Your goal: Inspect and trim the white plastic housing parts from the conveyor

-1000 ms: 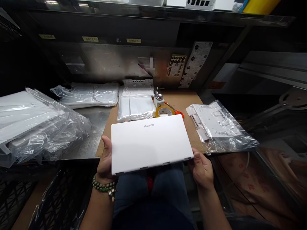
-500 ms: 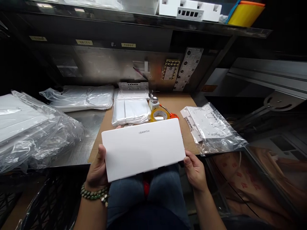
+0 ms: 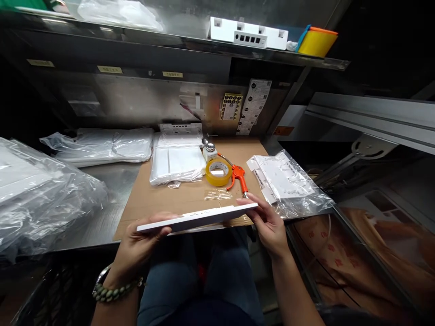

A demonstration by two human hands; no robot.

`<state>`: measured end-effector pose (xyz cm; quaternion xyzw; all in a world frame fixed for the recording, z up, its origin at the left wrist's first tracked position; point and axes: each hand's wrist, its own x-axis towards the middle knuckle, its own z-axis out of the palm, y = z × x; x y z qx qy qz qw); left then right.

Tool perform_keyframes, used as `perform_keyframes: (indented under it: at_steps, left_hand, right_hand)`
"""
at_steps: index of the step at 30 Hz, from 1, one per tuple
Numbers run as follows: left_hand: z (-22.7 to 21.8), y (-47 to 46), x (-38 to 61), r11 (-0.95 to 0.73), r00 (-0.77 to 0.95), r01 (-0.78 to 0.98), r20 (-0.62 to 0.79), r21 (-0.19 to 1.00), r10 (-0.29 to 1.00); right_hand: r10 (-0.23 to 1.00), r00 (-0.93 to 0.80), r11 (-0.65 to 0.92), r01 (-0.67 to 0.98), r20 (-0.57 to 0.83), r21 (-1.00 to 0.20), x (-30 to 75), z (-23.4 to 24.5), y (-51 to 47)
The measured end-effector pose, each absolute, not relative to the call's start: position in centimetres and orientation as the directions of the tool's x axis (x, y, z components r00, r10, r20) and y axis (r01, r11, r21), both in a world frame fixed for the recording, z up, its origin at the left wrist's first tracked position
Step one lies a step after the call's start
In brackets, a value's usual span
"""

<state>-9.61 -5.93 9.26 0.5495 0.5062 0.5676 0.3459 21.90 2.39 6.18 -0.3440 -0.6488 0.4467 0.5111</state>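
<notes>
A white plastic router cover is held edge-on above my lap, near the front edge of the cardboard mat. My left hand grips its left end, thumb on the near side. Around the right end are the fingers and thumb of my right hand. The cover's broad face is turned out of sight. Just beyond it lie an orange air blow gun and a roll of yellow tape. A small bottle with a metal cap stands behind the tape.
Clear bags sit at the mat's back, more bags to their left. A plastic-wrapped stack is far left. A bagged white housing lies right. Overhead, a shelf carries another white housing and a yellow container.
Both hands have tilted the cover from showing its lettered face to nearly edge-on. The blow gun and tape now show fully behind it. The camera view has shifted slightly.
</notes>
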Motion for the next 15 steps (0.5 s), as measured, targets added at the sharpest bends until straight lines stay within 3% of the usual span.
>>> perform_keyframes:
  at_steps: [4,15]
  left_hand:
    - [9.6,-5.8,-9.3,-0.345,-0.091,0.163,0.362,0.924,0.928]
    - [9.1,-5.9,-10.0,-0.410,-0.025,0.110,0.415,0.905,0.909]
  right_hand:
    - [0.895,-0.264,0.376,0.010,0.360,-0.927,21.9,5.8,2.5]
    - [0.881,-0.262,0.415,0.022,0.395,-0.910,21.8,4.5,2.7]
